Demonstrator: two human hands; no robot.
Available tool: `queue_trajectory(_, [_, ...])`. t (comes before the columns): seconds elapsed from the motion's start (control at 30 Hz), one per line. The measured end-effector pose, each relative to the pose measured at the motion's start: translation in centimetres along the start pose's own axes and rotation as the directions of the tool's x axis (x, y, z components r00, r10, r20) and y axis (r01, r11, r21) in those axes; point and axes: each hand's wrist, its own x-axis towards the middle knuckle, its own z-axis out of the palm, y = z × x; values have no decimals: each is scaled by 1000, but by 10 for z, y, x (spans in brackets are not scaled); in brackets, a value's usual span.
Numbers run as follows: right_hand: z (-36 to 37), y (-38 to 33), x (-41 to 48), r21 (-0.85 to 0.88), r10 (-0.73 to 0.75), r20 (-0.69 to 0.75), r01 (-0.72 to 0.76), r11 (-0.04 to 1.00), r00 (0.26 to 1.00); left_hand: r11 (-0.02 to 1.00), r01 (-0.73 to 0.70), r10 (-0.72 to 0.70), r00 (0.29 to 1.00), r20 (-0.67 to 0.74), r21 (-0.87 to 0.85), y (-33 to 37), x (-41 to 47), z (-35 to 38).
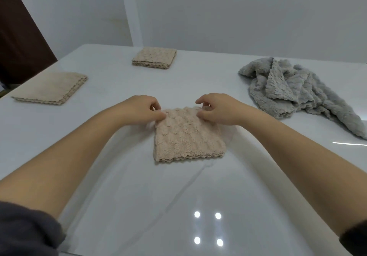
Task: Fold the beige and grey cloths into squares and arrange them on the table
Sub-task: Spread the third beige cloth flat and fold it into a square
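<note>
A beige cloth [187, 136] folded into a square lies in the middle of the white table [139, 196]. My left hand [142, 108] pinches its far left corner and my right hand [216, 109] pinches its far right corner. Two more folded beige squares lie further off, one at the left [52, 88] and one at the back [155, 57]. A heap of unfolded grey cloths [294, 89] lies at the right.
The glossy table runs to a white wall at the back. A dark brown panel [17, 37] stands beyond the table's left edge. Ceiling lights reflect as bright spots near the front edge.
</note>
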Motion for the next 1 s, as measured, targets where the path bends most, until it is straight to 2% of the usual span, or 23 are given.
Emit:
queue_trajectory(0.13, [-3,4,0,73,22,24,-24,997,999,983,9,-3,999,33,-184,0,4,-1])
queue_trajectory(0.2, [-6,8,-2,205,46,-2,-45,978,999,913,10,2,1000,31,-408,4,3,0])
queue_trajectory(0.23, [-6,10,-3,343,72,-1,-67,937,997,841,18,4,999,40,-540,6,2,0])
queue_trajectory(0.27, [-6,12,-6,544,99,34,-102,833,994,756,26,5,999,46,-655,8,2,1])
queue_trajectory(0.33, [-5,13,-12,881,83,187,-205,427,979,610,27,-10,1000,26,-792,11,2,4])
queue_trajectory(0.37, [-2,14,-16,939,60,247,-254,233,967,557,20,-26,1000,8,-830,14,3,6])
queue_trajectory(0.4, [1,16,-20,951,54,285,-289,109,957,510,12,-38,999,-8,-860,18,5,9])
queue_trajectory(0.47, [6,22,-26,951,70,308,-309,6,949,433,-1,-32,999,-17,-901,29,8,12])
queue_trajectory(0.53, [3,32,-31,957,121,286,-290,19,951,446,-2,-13,1000,-9,-895,40,14,12])
queue_trajectory(0.63, [-10,55,-45,931,225,289,-328,161,930,591,-39,-14,998,-59,-806,62,33,7])
queue_trajectory(0.7, [-17,73,-56,898,246,318,-374,231,915,744,-127,45,989,-140,-656,84,49,5])
queue_trajectory(0.77, [-24,89,-68,872,249,343,-405,274,906,869,-251,184,964,-191,-427,114,66,5])
queue_trajectory(0.83, [-29,102,-78,858,256,346,-415,302,903,894,-375,327,920,-214,-245,152,83,5])
queue_trajectory(0.9, [-31,113,-86,849,266,348,-423,318,899,869,-452,414,887,-205,-201,192,100,6])
queue_trajectory(1.0, [-30,125,-90,838,283,360,-441,321,889,848,-518,506,854,-116,-115,239,130,12])
